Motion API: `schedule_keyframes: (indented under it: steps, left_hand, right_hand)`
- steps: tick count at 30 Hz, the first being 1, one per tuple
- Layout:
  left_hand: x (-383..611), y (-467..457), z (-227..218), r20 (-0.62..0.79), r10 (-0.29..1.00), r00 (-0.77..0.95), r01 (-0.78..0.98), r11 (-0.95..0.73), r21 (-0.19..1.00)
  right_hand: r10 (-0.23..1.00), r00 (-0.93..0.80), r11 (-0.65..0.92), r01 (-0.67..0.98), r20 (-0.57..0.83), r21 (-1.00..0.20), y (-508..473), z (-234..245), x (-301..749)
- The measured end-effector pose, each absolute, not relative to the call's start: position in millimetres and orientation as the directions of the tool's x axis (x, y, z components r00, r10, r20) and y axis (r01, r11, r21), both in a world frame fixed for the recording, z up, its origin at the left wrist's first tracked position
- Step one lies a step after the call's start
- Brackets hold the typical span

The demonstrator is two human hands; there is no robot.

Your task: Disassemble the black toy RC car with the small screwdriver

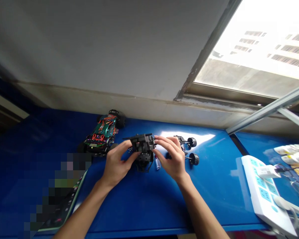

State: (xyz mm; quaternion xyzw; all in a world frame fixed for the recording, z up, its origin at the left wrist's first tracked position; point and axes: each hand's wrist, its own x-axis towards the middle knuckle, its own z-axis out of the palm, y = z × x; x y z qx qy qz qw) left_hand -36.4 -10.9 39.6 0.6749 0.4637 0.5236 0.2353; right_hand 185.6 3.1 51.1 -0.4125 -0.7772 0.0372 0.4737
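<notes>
Between my two hands, above the blue table, is a black plastic toy car part (pixel 144 147) with a frame-like lower end. My left hand (pixel 118 162) pinches its left side between thumb and fingers. On the opposite side, my right hand (pixel 171 157) grips it with the fingertips. Behind my right hand lies a toy car chassis with black wheels (pixel 194 159), partly hidden by that hand. A screwdriver with a clear handle (pixel 157 163) rests on the table between my hands, its other end out of sight.
A green and orange toy car (pixel 103 131) stands at the back left of the blue table (pixel 214 186). At front left is a dark screen-like panel (pixel 62 202), partly pixelated. A white power strip (pixel 264 192) with plugs lies at right, near a metal frame (pixel 269 108).
</notes>
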Motion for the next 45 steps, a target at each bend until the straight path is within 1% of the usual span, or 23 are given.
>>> schedule_keyframes:
  steps: [1, 3, 5, 7, 10, 13, 15, 18, 20, 22, 23, 26, 27, 28, 30, 32, 34, 36, 38, 39, 42, 43, 45]
  left_hand:
    - [-34, -10, 43, 0.438, 0.898, -0.043, 0.321, -0.402, 0.857]
    - [-30, -6, 50, 0.315, 0.937, -0.154, 0.17, -0.289, 0.942]
    - [-25, 0, 56, 0.181, 0.962, -0.203, 0.018, -0.181, 0.983]
    - [-19, 5, 62, 0.061, 0.984, -0.17, -0.143, -0.086, 0.986]
    - [-10, 10, 68, -0.064, 0.997, -0.052, -0.323, 0.044, 0.946]
    - [-4, 10, 70, -0.116, 0.993, 0.003, -0.402, 0.107, 0.909]
    - [-3, 12, 71, -0.134, 0.991, 0.009, -0.42, 0.125, 0.899]
    - [-3, 17, 73, -0.143, 0.99, -0.005, -0.437, 0.126, 0.89]
    - [-6, 25, 78, -0.114, 0.993, -0.019, -0.444, 0.094, 0.891]
    - [-10, 37, 86, -0.069, 0.998, -0.011, -0.405, 0.059, 0.912]
    - [-12, 44, 91, -0.043, 0.999, 0.025, -0.359, 0.049, 0.932]
    - [-22, 68, 108, 0.108, 0.987, 0.122, -0.155, -0.089, 0.984]
    - [-26, 76, 114, 0.124, 0.975, 0.183, -0.085, -0.11, 0.99]
    - [-29, 84, 118, 0.12, 0.959, 0.257, -0.012, -0.121, 0.993]
    - [-36, 98, 125, 0.072, 0.937, 0.342, 0.043, -0.092, 0.995]
    - [-42, 109, 130, 0.019, 0.895, 0.446, 0.152, -0.096, 0.984]
    - [-48, 118, 132, 0.036, 0.864, 0.503, 0.201, -0.157, 0.967]
    - [-53, 123, 132, 0.066, 0.836, 0.544, 0.238, -0.23, 0.944]
    - [-55, 124, 132, 0.143, 0.828, 0.542, 0.291, -0.344, 0.893]
    - [-55, 123, 131, 0.189, 0.818, 0.543, 0.336, -0.418, 0.844]
    - [-49, 122, 126, 0.312, 0.756, 0.576, 0.471, -0.619, 0.629]
    - [-46, 123, 123, 0.335, 0.741, 0.582, 0.497, -0.651, 0.574]
    - [-41, 128, 116, 0.319, 0.74, 0.592, 0.544, -0.66, 0.518]
  right_hand:
    - [0.686, -0.192, 0.649, 0.597, 0.702, -0.471, 4, 54, 186]
    - [0.726, -0.165, 0.632, 0.542, 0.668, -0.553, 6, 58, 189]
    - [0.773, -0.156, 0.607, 0.465, 0.615, -0.645, 9, 60, 192]
    - [0.8, -0.155, 0.584, 0.424, 0.58, -0.692, 11, 59, 196]
    - [0.802, -0.194, 0.587, 0.438, 0.566, -0.681, 14, 58, 201]
    - [0.793, -0.185, 0.589, 0.476, 0.58, -0.653, 14, 57, 205]
    - [0.795, -0.156, 0.581, 0.472, 0.586, -0.663, 13, 56, 207]
    - [0.815, -0.165, 0.572, 0.387, 0.555, -0.724, 10, 55, 210]
    - [0.84, -0.192, 0.542, 0.297, 0.507, -0.786, 8, 56, 211]
    - [0.866, -0.207, 0.494, 0.21, 0.456, -0.844, 8, 60, 209]
    - [0.876, -0.197, 0.473, 0.176, 0.44, -0.863, 9, 64, 208]
    - [0.913, -0.107, 0.404, 0.098, 0.394, -0.909, 22, 82, 202]
    - [0.94, -0.099, 0.335, 0.077, 0.327, -0.939, 29, 89, 200]
    - [0.965, -0.084, 0.253, 0.052, 0.248, -0.966, 37, 96, 198]
    - [0.996, -0.043, 0.071, -0.048, 0.073, -0.996, 55, 107, 194]
    - [0.996, -0.065, -0.07, -0.155, -0.06, -0.985, 70, 111, 193]
    - [0.99, -0.09, -0.128, -0.222, -0.111, -0.967, 81, 108, 192]
    - [0.987, -0.087, -0.153, -0.239, -0.136, -0.959, 86, 101, 192]
    - [0.988, -0.047, -0.156, -0.239, -0.149, -0.959, 89, 92, 191]
    - [0.988, -0.019, -0.151, -0.234, -0.15, -0.96, 90, 88, 191]
    - [0.988, 0.068, -0.127, -0.178, -0.141, -0.976, 95, 77, 189]
    - [0.987, 0.092, -0.119, -0.141, -0.132, -0.983, 97, 74, 190]
    - [0.985, 0.133, -0.106, -0.039, -0.11, -0.994, 101, 70, 191]
